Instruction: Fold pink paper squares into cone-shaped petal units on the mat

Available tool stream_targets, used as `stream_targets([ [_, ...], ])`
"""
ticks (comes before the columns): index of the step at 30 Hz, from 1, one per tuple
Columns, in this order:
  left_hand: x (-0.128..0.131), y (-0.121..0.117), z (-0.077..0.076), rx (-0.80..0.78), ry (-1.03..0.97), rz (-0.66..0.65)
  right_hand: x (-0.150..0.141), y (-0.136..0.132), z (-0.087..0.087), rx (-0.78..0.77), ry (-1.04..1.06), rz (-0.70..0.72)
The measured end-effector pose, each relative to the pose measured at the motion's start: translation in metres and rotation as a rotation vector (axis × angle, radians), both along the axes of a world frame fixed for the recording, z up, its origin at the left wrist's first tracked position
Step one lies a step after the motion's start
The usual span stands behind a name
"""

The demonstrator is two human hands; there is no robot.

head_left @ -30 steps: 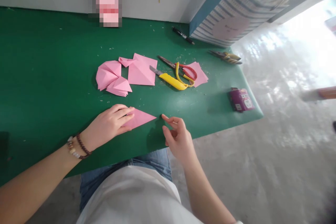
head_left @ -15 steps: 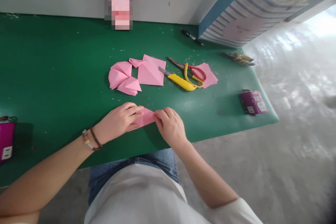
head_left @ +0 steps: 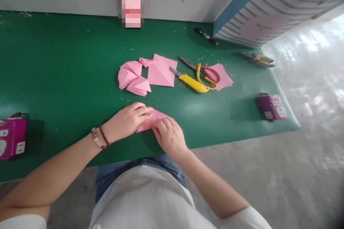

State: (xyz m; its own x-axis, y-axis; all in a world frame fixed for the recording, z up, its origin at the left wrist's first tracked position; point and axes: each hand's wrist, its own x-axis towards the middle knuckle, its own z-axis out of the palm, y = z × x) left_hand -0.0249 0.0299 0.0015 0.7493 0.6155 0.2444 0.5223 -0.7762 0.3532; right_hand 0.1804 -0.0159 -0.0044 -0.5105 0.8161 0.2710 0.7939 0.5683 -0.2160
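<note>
A folded pink paper triangle [head_left: 157,118] lies on the green table top [head_left: 67,61], near its front edge. My left hand [head_left: 127,121], with beaded bracelets at the wrist, has its fingers over the paper's left end. My right hand [head_left: 169,136] presses down on the paper's near side and covers much of it. Beyond my hands lie several folded pink paper pieces [head_left: 131,77] and a creased pink paper square [head_left: 161,71].
Yellow-handled utility knife [head_left: 192,84] and red-handled scissors [head_left: 208,73] lie on a pink paper sheet [head_left: 224,77]. Pliers [head_left: 255,59], a black marker [head_left: 206,35], a striped paper bag [head_left: 268,14], and purple [head_left: 272,106] and magenta [head_left: 12,137] boxes stand around. The table edge runs before me.
My right hand has moved from beside the triangle's tip onto the paper. The paper now looks folded shorter. The view has shifted, so the table items appear further right.
</note>
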Motion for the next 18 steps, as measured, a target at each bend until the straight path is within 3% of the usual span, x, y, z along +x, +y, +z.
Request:
stream_targets([
  [18,-0.001,0.002,-0.002,-0.002,0.010,-0.012,-0.047,-0.016,-0.002,-0.070,0.168,0.109],
])
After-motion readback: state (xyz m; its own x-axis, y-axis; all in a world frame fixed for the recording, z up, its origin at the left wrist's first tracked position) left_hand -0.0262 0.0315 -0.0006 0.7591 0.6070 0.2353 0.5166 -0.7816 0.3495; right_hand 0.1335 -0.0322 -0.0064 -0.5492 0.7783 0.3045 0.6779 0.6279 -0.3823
